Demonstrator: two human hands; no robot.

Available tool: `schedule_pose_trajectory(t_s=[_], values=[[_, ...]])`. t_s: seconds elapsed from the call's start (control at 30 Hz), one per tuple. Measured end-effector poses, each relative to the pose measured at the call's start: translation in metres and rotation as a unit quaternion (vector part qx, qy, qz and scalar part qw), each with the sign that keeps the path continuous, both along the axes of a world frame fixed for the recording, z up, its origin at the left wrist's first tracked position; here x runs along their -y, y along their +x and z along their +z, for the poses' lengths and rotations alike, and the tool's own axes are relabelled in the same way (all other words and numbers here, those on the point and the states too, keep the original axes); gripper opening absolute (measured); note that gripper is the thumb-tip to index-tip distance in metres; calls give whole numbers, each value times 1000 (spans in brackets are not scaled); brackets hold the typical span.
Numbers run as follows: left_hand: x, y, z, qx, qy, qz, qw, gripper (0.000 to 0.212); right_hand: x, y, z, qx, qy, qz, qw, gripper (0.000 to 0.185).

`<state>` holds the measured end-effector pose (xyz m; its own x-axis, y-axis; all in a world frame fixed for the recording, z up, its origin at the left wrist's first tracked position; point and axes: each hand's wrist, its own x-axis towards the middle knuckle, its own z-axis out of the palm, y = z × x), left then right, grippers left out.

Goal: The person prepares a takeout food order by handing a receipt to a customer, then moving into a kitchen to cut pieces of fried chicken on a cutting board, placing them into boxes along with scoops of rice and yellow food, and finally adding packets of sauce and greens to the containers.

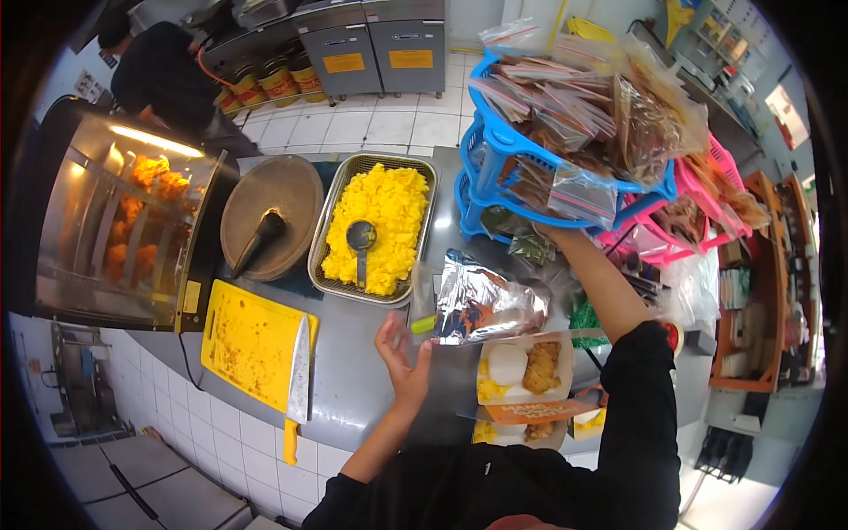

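My left hand [403,361], fingers apart and nothing in it, is over the steel counter beside a lime-green handle [423,324] and a shiny foil pouch [493,298]. My right arm reaches up to a tiered blue plastic basket [563,192]. Only the wrist end of my right hand [548,232] shows below the basket's rim; the fingers are hidden. Zip-lock bags of brown contents [556,119] fill the top tier, and small bags of green leaves [532,246] lie at the lower one. Open meal boxes [487,397] with white rice, fried chicken and yellow food stand before me.
Scrambled-egg-like yellow food [377,212] with a ladle [362,242] fills a wire-mesh tray. A knife [299,377] lies on a yellow cutting board [248,344], its handle past the counter's edge. A round wooden block [271,212], a lit warmer [126,225] and another person [159,73] are left.
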<state>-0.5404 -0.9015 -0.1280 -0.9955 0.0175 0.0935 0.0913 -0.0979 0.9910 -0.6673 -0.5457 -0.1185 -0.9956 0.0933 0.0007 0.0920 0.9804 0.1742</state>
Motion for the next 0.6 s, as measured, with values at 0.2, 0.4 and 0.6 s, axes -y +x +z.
schedule_pose_trajectory(t_s=[0.2,0.4,0.6], values=[[17,0,12,-150,-109,-21,982,62,-3,36,19,44,54,-5,998,46],[22,9,20,-169,-186,-60,966,51,30,63,57,208,-12,-102,973,39],[10,21,37,-206,-194,-145,948,35,29,112,80,31,-127,-92,987,43]])
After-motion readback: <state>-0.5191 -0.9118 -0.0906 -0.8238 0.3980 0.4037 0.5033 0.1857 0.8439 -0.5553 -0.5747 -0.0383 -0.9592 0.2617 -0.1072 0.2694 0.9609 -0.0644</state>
